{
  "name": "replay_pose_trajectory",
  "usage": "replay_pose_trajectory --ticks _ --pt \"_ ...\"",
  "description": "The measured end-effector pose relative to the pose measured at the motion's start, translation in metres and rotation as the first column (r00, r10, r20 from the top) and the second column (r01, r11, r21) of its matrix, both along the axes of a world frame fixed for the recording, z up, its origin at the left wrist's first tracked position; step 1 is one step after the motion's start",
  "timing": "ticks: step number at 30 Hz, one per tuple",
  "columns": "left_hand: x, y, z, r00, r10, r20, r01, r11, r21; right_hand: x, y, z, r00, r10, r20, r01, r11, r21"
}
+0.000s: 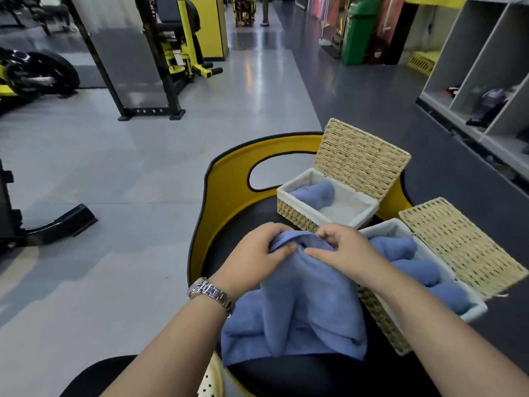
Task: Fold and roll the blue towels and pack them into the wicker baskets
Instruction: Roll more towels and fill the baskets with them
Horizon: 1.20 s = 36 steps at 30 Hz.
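Folding step in hand. Left hand and right hand each keep a closed grip on the top edge of a blue towel, lifted over the table. Near basket looks nearly full; far basket holds one roll. Next: likely lay flat, fold, roll.

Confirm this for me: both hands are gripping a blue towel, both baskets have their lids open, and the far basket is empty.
Not empty. The head view shows a rolled towel in the far basket. Both hands, left and right, do grip the blue towel, and both lids are open.
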<state>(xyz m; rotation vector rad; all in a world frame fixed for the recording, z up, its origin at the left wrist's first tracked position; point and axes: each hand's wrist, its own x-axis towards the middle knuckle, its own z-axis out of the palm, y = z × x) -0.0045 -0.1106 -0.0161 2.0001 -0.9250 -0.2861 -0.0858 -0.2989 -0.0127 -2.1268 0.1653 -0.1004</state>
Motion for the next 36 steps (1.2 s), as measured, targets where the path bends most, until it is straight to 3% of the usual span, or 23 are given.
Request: replay_pose_trajectory --ticks 3,7,10,13,16,18,21,24,27,29,32,34,36 --pt "0.002 0.003 0.005 0.999 0.012 -0.046 -0.014 0.999 -0.047 -0.004 -0.003 -0.001 0.970 0.172 -0.169 -0.199 0.967 -0.159" --pt "0.007 0.006 0.004 0.994 0.095 0.055 -0.092 0.994 -0.065 -0.004 -0.007 -0.008 0.966 0.128 -0.226 -0.186 0.948 -0.259" --pt "0.012 0.013 0.007 0.975 0.182 0.125 -0.168 0.979 -0.118 -0.007 -0.011 -0.021 0.889 0.212 -0.405 -0.356 0.877 -0.322" --pt "0.013 0.030 0.011 0.967 0.166 0.193 -0.159 0.986 -0.049 -0.016 -0.014 -0.038 0.844 0.227 -0.486 -0.419 0.844 -0.334" --pt "0.007 0.043 0.016 0.963 0.172 0.207 -0.180 0.983 0.022 -0.020 -0.021 -0.031 0.914 0.111 -0.391 -0.289 0.854 -0.432" --pt "0.005 0.049 0.030 0.950 0.213 0.228 -0.221 0.975 0.011 -0.024 -0.022 -0.010 0.975 -0.025 -0.220 -0.085 0.875 -0.477" --pt "0.007 0.054 0.062 0.920 0.248 0.304 -0.269 0.963 0.028 -0.031 -0.021 0.032 0.990 -0.124 0.062 0.139 0.909 -0.394" --pt "0.005 0.060 0.106 0.872 0.287 0.396 -0.315 0.949 0.005 -0.039 -0.014 0.086 0.968 -0.128 0.216 0.186 0.943 -0.275" --pt "0.000 0.063 0.151 0.839 0.329 0.434 -0.344 0.938 -0.046 -0.047 -0.009 0.136 0.961 -0.076 0.266 0.127 0.976 -0.179" --pt "-0.003 0.068 0.172 0.822 0.360 0.442 -0.377 0.925 -0.053 -0.053 -0.011 0.156 0.975 -0.001 0.224 0.050 0.975 -0.214" --pt "-0.007 0.083 0.182 0.800 0.412 0.435 -0.449 0.893 -0.020 -0.073 -0.017 0.160 0.992 0.118 -0.047 -0.126 0.957 -0.263" --pt "-0.009 0.091 0.172 0.803 0.382 0.457 -0.456 0.888 0.058 -0.090 -0.015 0.145 0.963 0.180 -0.199 -0.223 0.950 -0.220" --pt "-0.011 0.091 0.152 0.768 0.375 0.519 -0.495 0.862 0.109 -0.101 -0.008 0.128 0.951 0.186 -0.249 -0.219 0.969 -0.112"
